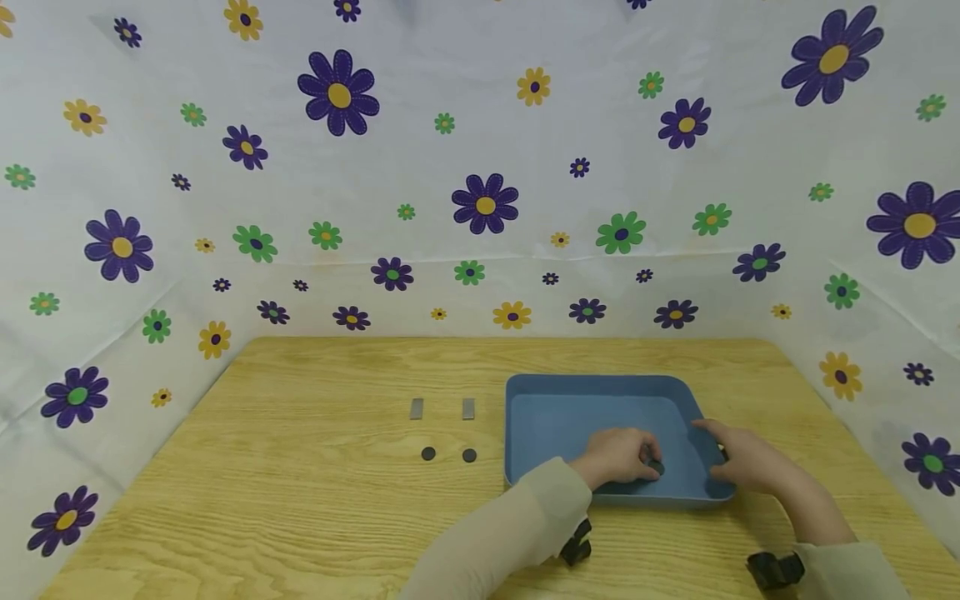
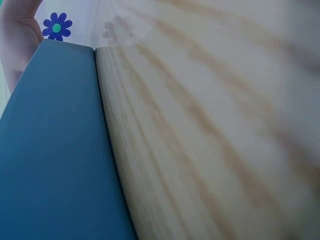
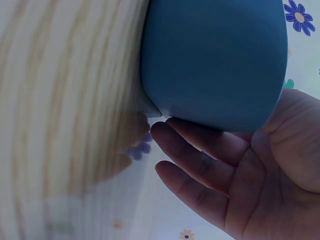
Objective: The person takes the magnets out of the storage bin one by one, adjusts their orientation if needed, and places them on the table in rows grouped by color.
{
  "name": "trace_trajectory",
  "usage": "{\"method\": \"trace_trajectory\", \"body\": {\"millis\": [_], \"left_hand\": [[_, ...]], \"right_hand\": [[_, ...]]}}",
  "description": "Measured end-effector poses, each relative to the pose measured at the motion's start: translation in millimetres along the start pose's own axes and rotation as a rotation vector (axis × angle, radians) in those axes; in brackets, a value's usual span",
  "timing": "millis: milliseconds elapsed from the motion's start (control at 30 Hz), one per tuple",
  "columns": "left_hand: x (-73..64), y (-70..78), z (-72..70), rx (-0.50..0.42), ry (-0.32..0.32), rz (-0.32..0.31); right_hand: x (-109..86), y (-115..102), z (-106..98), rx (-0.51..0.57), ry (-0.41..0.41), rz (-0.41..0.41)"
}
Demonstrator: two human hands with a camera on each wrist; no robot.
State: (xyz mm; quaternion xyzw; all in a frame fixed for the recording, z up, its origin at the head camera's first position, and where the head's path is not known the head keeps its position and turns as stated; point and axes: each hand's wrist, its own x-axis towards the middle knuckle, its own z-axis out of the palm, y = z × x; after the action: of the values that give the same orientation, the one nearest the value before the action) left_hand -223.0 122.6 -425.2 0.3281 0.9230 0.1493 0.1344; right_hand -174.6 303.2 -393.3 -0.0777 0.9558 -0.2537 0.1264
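My left hand (image 1: 618, 454) reaches over the near wall into a blue rectangular tray (image 1: 570, 417). Between its thumb and fingers it pinches a small dark round disc (image 1: 657, 468), low over the tray floor. At the tray's right end, my right hand (image 1: 753, 460) holds the wall near the front corner. In the right wrist view, the fingers (image 3: 200, 160) lie along the outside of the tray (image 3: 215, 60), and the thumb passes behind the rim. The left wrist view shows the tray's outer side (image 2: 55, 150) but not the left hand's fingers.
Left of the tray, two grey rectangular pieces (image 1: 416, 408) lie on the wooden table (image 1: 300, 500). Nearer than these are two dark round discs (image 1: 428, 453). A white flower-patterned cloth (image 1: 420, 167) hangs behind the table and along its sides.
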Motion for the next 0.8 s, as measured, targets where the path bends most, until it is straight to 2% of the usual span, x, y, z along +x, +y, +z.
{"method": "trace_trajectory", "body": {"millis": [567,700,800], "left_hand": [[1.2,1.4,-1.7,-0.009,0.003,-0.006],[1.1,2.6,-3.5,-0.076,0.033,-0.017],[0.9,3.1,-5.1,-0.152,0.066,0.002]], "right_hand": [[0.5,1.0,-0.7,-0.006,0.013,-0.018],[0.2,1.2,-0.6,-0.003,0.014,-0.025],[-0.1,1.6,-0.4,0.002,0.013,-0.026]]}}
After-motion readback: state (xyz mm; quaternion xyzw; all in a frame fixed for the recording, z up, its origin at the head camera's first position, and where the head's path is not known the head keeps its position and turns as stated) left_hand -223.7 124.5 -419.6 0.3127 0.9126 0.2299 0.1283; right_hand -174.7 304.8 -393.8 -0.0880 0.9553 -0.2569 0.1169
